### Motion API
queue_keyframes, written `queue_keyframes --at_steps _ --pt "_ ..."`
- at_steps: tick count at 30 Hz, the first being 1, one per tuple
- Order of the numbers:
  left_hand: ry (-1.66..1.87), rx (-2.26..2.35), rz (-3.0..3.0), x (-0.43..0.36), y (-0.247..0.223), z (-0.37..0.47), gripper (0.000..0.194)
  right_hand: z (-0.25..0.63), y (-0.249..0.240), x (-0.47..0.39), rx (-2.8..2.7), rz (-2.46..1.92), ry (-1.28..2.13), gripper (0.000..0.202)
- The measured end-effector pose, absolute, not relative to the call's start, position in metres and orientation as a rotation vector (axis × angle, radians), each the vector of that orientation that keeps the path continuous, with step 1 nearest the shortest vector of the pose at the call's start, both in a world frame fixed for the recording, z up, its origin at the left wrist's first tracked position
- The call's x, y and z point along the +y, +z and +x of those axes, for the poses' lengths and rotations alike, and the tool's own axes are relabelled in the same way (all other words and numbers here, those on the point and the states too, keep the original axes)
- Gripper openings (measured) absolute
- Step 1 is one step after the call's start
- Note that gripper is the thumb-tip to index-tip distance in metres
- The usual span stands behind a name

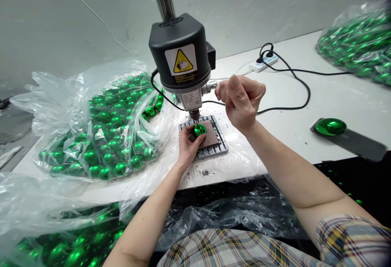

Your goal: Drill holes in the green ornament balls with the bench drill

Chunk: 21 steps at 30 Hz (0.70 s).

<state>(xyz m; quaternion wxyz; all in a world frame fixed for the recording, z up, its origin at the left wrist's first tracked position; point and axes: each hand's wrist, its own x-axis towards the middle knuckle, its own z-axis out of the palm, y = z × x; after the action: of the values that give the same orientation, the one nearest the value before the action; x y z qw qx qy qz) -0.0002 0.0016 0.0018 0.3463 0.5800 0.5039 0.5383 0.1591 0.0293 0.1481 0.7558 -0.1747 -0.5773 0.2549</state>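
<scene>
A shiny green ball [200, 130] sits on a brownish square board on the base of a bench drill press [180, 51]. My left hand [190, 143] is closed around the ball, thumb in front and fingers at its left side. Just above the ball is the drill chuck [194, 114]; whether the bit touches the ball I cannot tell. My right hand [242, 100] is closed beside the drill head, at its feed lever [210, 86]. The fingers hide most of the lever. Dark shavings lie on the slotted metal base [220, 149].
Clear plastic bags of green balls lie at left [106, 136], lower left [70, 242] and back right [360, 43]. A power strip [264, 62] with black cables is behind my right hand. At right, a green ball [330, 126] rests by a dark flat object [363, 144].
</scene>
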Motion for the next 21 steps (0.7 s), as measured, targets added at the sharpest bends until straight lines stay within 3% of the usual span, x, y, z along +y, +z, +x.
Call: queue_keyframes --at_steps 14,21 --pt "1.397 1.331 1.482 0.000 0.004 0.000 0.044 0.157 0.118 0.039 -1.352 -0.111 0.426 0.055" --pt "1.456 1.411 1.587 -0.008 0.010 -0.001 0.042 0.149 0.197 0.044 -1.159 -0.497 0.714 0.063"
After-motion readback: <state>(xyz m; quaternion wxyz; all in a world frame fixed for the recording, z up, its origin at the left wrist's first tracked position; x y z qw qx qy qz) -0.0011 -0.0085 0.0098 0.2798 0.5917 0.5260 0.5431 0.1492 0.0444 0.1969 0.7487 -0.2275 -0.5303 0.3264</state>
